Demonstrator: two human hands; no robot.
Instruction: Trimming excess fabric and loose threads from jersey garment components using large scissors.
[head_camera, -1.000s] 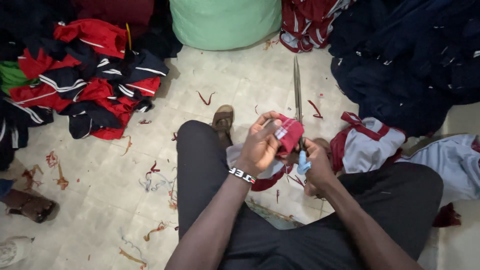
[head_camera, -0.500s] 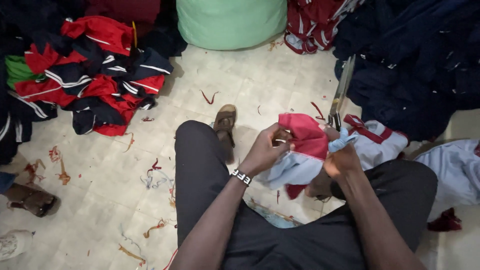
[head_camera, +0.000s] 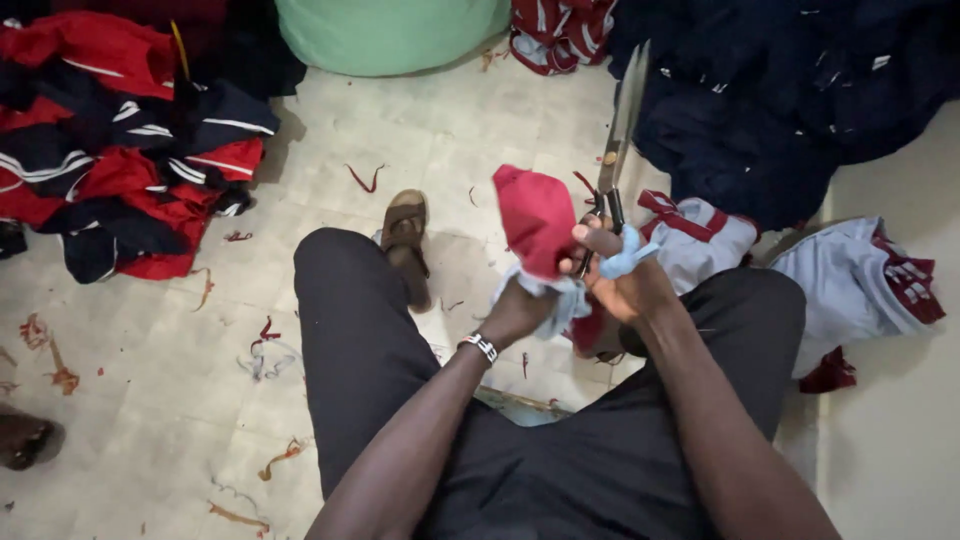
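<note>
I sit on a tiled floor with my legs in black trousers. My left hand, with a bracelet on its wrist, grips a red and light grey cloth piece from below, so its red part stands up. My right hand touches the same cloth and holds long metal scissors, whose blades point up and away from me.
A heap of red and navy garments lies at the left. Dark navy garments are piled at the right, with grey and red pieces beside my right knee. A green sack stands ahead. Thread scraps litter the floor.
The cloth has been turned and raised, its red part now standing up above my left hand. The scissors have swung to the right and tilted, blades pointing up.
</note>
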